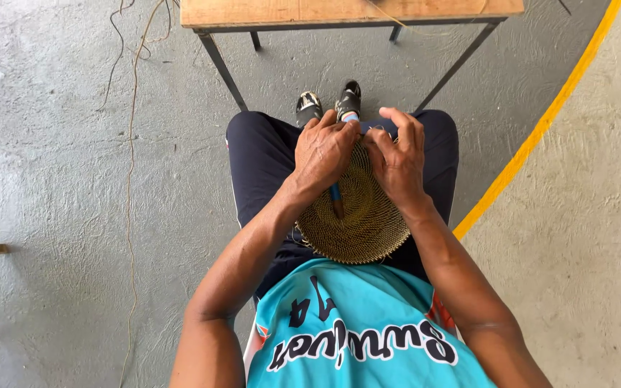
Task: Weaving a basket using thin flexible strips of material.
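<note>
Woven basket disc (pixel 357 212) was held on lap, far rim pinched by both hands; left hand (pixel 325 151) also gripped blue-handled tool (pixel 337 201), its long axis pointed toward body; right hand (pixel 399 162) was closed on rim alongside.

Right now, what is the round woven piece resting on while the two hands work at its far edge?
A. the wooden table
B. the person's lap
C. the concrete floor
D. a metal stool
B: the coiled woven basket base lies on the dark trousers of the seated person, with the left hand and right hand on its far rim; the wooden table stands beyond the knees.
</note>
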